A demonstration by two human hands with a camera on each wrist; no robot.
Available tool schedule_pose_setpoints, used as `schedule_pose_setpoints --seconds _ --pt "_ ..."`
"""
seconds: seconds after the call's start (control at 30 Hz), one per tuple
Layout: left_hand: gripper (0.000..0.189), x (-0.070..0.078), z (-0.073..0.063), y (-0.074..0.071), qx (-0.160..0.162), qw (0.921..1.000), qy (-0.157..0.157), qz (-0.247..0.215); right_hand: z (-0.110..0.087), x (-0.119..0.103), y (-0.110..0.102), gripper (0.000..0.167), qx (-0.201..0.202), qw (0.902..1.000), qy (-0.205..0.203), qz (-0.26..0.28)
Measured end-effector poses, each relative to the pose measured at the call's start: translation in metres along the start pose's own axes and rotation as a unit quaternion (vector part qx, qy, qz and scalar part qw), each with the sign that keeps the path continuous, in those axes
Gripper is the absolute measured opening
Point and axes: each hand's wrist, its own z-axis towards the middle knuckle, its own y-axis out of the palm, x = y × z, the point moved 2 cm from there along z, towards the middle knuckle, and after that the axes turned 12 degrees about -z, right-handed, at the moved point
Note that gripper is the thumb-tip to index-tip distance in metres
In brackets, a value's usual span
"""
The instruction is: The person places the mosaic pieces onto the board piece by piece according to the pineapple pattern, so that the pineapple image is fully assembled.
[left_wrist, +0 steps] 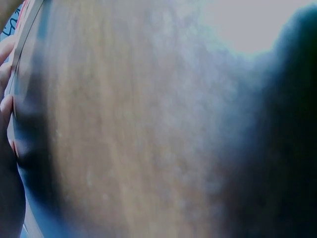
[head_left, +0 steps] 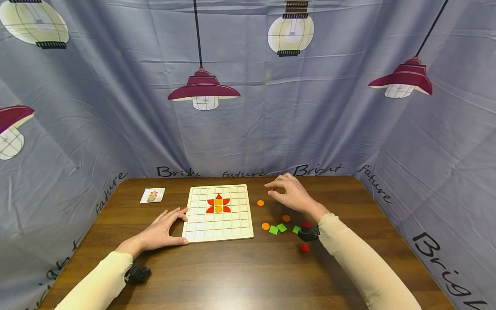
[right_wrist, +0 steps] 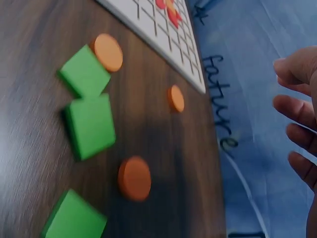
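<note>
A white gridded board lies on the wooden table, with a pattern of red pieces and orange-yellow pieces near its upper middle. My left hand rests at the board's left side, its fingertips and spread thumb touching the edge. Raised above the table to the right of the board is my right hand, its fingers loosely bent and nothing visible between them. Below it lie several orange discs and green squares. In the left wrist view, fingers show at the far left.
A small picture card with a similar coloured pattern lies left of the board. Red pieces sit near my right wrist, one partly hidden by the black wrist camera. A blue-grey printed curtain surrounds the table.
</note>
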Motion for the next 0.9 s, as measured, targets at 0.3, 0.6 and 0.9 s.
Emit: schedule_pose_setpoints --seconds 0.3,0.6,0.9 --pt "0.060 0.002 0.000 0.000 -0.001 1.0000 0.001 -0.005 -0.029 0.021 -0.003 0.029 -0.016 0.9997 0.014 -0.014" --pt "0.062 -0.001 -0.001 0.002 0.000 1.0000 0.000 -0.001 -0.055 0.025 0.006 0.029 -0.078 0.9968 -0.015 -0.013" --pt "0.060 0.002 0.000 0.001 -0.002 1.0000 -0.005 0.006 -0.073 0.022 0.021 0.024 -0.102 0.9929 -0.048 -0.038"
